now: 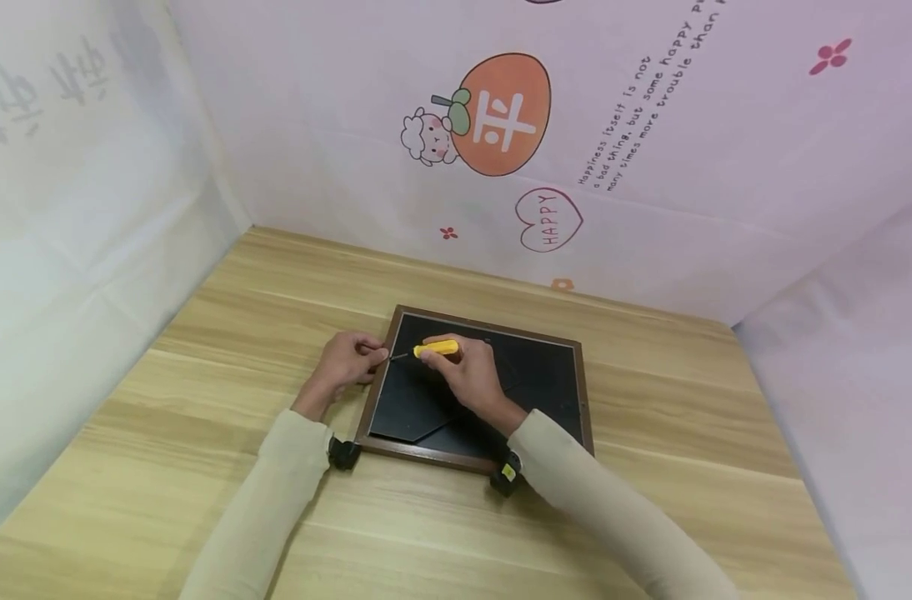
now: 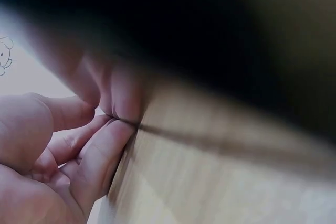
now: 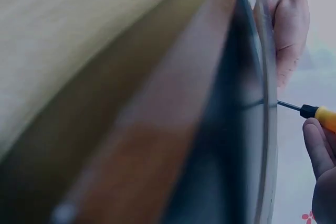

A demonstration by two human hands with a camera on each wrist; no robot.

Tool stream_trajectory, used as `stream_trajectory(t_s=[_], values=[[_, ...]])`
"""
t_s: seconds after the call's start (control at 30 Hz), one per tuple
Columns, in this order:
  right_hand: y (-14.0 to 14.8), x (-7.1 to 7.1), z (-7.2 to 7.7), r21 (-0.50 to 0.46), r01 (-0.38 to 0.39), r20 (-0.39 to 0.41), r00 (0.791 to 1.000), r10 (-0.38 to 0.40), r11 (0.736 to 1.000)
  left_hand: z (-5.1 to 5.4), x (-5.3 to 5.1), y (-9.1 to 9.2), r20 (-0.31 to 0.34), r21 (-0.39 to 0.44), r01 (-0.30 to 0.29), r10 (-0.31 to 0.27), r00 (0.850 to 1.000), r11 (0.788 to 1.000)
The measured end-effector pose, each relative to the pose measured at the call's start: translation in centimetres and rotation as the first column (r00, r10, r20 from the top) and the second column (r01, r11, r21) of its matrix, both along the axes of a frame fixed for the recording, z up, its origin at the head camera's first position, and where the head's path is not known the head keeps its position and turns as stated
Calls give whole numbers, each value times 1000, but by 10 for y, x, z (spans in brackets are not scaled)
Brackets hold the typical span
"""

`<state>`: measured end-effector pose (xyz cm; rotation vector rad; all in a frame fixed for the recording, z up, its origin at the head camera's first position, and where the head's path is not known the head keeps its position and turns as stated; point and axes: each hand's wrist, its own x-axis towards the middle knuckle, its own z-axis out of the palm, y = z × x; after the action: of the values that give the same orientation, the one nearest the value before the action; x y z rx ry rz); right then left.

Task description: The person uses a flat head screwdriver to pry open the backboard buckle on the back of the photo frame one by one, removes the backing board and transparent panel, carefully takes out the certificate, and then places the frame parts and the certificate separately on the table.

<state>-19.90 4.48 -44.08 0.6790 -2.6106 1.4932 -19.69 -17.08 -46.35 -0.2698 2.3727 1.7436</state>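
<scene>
Screwdriver (image 1: pixel 437 348), one; frame (image 1: pixel 426 452), one

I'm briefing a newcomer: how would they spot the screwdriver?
On the wood-grain table lies a brown picture frame with a black back. Over it, the right hand holds the screwdriver, shaft pointing toward the left hand. Its yellow handle stands out against the black back.

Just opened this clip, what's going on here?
A person is working on a brown rectangular frame with a black back panel, which lies on a light wood-grain table. The right hand holds a yellow-handled screwdriver, its thin shaft pointing at the frame's left edge. The left hand has its bent fingers at that same edge, close to the tip. What exactly the tip touches is too small to tell.
</scene>
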Motion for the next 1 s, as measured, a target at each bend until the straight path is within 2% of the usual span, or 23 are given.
stream_trajectory(t_s=[0.27,0.43,0.7,0.87,1.0], values=[[-13,-1,7,-1,-31,-50,998,31,1000,-1,0,1,-8,-15,2,-2,1000,1000],[-28,-2,17,102,-41,-110,993,52,994,-2,0,-1,-4,-49,-1,1,1000,999],[-43,-3,33,221,-50,-145,986,84,974,-1,0,-1,-2,-46,-5,5,1000,999],[-42,-5,36,259,-51,-108,991,82,964,0,0,-1,-3,-36,-4,4,1000,999],[-33,-7,31,208,-43,-55,997,55,977,0,0,1,7,-29,-8,9,1000,1000]])
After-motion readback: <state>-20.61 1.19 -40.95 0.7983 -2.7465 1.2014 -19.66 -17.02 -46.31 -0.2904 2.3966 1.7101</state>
